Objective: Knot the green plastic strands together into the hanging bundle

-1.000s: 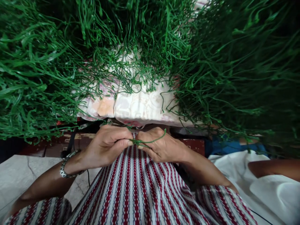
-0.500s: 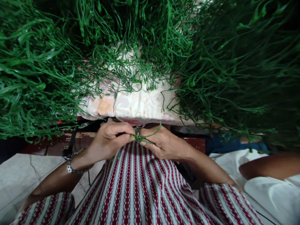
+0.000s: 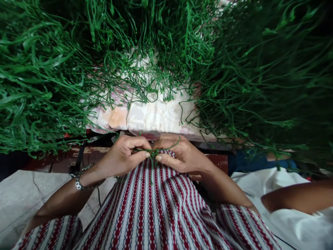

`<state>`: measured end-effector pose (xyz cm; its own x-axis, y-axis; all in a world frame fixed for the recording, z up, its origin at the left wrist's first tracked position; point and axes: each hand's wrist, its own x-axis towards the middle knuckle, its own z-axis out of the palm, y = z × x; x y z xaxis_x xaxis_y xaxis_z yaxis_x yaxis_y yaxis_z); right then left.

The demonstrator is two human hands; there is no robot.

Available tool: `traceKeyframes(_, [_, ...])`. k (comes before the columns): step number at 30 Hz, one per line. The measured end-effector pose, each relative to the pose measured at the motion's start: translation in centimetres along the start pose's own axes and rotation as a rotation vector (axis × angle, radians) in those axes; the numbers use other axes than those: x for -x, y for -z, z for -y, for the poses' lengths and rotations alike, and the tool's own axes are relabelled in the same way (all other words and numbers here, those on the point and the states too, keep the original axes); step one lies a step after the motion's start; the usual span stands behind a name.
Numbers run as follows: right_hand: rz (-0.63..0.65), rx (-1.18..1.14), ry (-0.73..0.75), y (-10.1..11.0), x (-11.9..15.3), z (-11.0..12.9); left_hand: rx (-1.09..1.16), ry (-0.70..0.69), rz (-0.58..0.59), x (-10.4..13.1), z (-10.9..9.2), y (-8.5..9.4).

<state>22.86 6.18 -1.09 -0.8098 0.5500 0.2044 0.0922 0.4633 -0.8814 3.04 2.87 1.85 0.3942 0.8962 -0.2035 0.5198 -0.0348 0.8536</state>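
Green stalk heaps (image 3: 39, 80) fill the whole top half of the view, thick bladed stuff on the left, thinner tangled strands on the right (image 3: 260, 86), ends hanging down toward the person. Between the heaps sits a pale patterned cloth bundle (image 3: 151, 116), loose strands draped over its upper part. Below it a dark red wooden ledge (image 3: 65, 158), and at lower left a grey stone slab (image 3: 18, 198). The person's red-and-white striped garment (image 3: 156, 215) runs up the middle from the bottom edge to the hands. At right, white cloth (image 3: 293, 215) and another person's forearm (image 3: 293, 198) lying across it, well apart from the hands.

Both hands meet just in front of the ledge, above the striped lap. Left hand (image 3: 122, 156) curled, thumb and forefinger pressed together on the green stem (image 3: 152, 152); beaded bracelet (image 3: 80, 182) on that wrist. Right hand (image 3: 179, 152) also curled, thumb tip closed against the fingers, pinching the same stem. Fingertips of the two hands almost touching.

The stem is thin, its long axis roughly left-right between the two pinches. One end arcs up and right over the right hand's knuckles; another tail hangs straight down from the pinch point over the stripes. There's a small knotty bunch where the hands meet; its details are too small to tell.
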Motion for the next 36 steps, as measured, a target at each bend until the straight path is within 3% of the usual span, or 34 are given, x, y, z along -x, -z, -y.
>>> traceKeyframes(4, [-0.193, 0.21, 0.099, -1.2, 0.0, -0.2, -0.036, 0.0, -0.001, -0.1, 0.0, -0.2])
traceKeyframes(7, [-0.231, 0.384, 0.124, -1.7, 0.3, -0.1, -0.053, -0.047, 0.07, 0.1, 0.1, 0.1])
traceKeyframes(10, [-0.106, 0.526, 0.168, -1.5, 0.9, 0.5, -0.094, -0.112, 0.186, 0.7, 0.1, 0.5])
traceKeyframes(14, [0.089, 0.496, 0.202, -0.6, 1.5, 1.8, -0.152, -0.214, 0.308, 1.6, 0.0, 0.9])
traceKeyframes(19, [0.167, 0.385, 0.194, 0.0, 1.6, 2.6, -0.12, -0.235, 0.365, 1.7, -0.5, 1.3])
traceKeyframes(23, [0.094, 0.323, 0.146, 0.5, 1.1, 2.1, -0.084, -0.216, 0.28, 0.7, -1.0, 1.8])
traceKeyframes(28, [0.018, 0.052, 0.048, 1.2, -0.1, 1.1, -0.181, -0.207, 0.096, -0.7, -1.1, 1.5])
traceKeyframes(33, [-0.127, 0.121, 0.096, 0.9, 0.0, 0.7, -0.154, -0.116, 0.121, -1.1, -0.9, 0.8])
traceKeyframes(36, [-0.137, 0.183, 0.15, 0.7, 0.0, 0.4, -0.137, -0.097, 0.134, -1.2, -1.1, 0.6])
